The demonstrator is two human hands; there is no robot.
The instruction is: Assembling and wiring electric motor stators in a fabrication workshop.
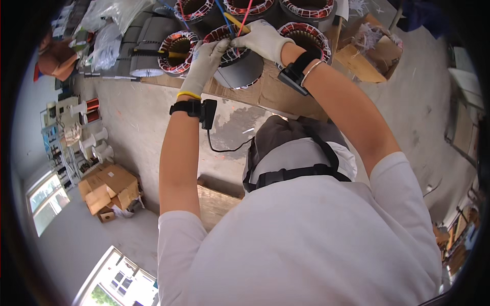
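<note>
Both my hands wear whitish gloves and meet over a grey motor stator [237, 75] with white-laced copper windings around its rim. My left hand [208, 57] is closed in a pinch at the near part of that rim; whatever lies between its fingertips is too small to make out. Opposite it, my right hand [263, 42] has its fingers curled around a yellow stick-like piece [237, 23], whose far end pokes out past the fingers. Blue lead wires [223, 13] and a red lead wire [246, 18] rise out of the stator between my hands.
More wound stators [306, 38] crowd around. A black-and-yellow tool [166, 53] rests across the left one. Grey cylindrical cores [148, 51] and plastic bags [107, 48] lie further left. An open carton [370, 51] with scraps stands right; cartons [109, 188] and wire spools [94, 143] sit left.
</note>
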